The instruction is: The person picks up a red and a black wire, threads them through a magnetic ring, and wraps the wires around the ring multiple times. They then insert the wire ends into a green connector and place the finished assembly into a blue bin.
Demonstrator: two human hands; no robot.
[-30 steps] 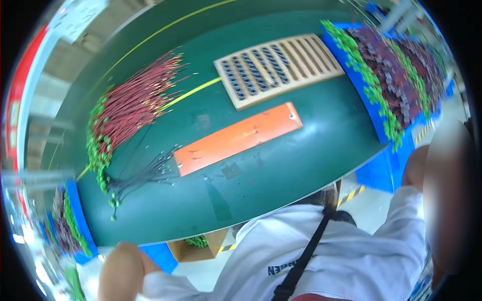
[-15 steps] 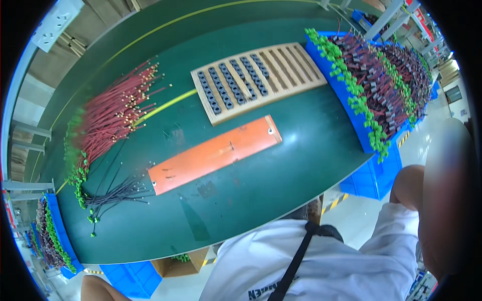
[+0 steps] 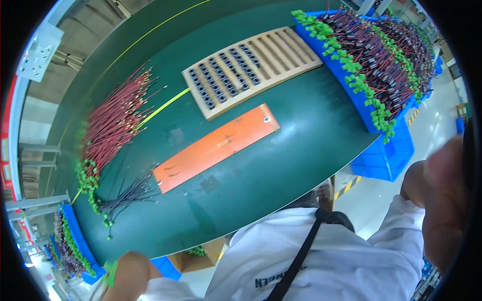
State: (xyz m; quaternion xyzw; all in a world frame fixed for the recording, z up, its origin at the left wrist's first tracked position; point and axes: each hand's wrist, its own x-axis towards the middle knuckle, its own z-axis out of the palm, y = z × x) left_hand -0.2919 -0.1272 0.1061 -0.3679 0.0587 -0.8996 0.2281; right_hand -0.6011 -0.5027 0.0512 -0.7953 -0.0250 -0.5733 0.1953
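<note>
My left hand (image 3: 131,271) is at the lower left, off the table's near edge. Its fingers are closed at a small green connector (image 3: 110,274) with a thin lead trailing down; part of the grip is cut off. My right hand (image 3: 444,195) is raised close at the right rim, blurred and partly dark, and its fingers cannot be made out. On the table, an orange strip-shaped board (image 3: 216,148) lies in front of a wooden slotted rack (image 3: 224,108) holding rows of dark round parts (image 3: 217,75). Red wires (image 3: 118,113) with green connectors (image 3: 89,178) lie to the left.
Black wires (image 3: 131,193) lie beside the orange board's left end. A blue bin (image 3: 346,83) heaped with wired parts stands at the right table end, another blue bin (image 3: 83,246) at the left. An empty-looking blue crate (image 3: 384,155) and a cardboard box (image 3: 213,253) are below the table.
My left hand has risen further into view, with the green connector now showing at it. My right hand stays raised at the right rim. The whole view has shifted slightly.
</note>
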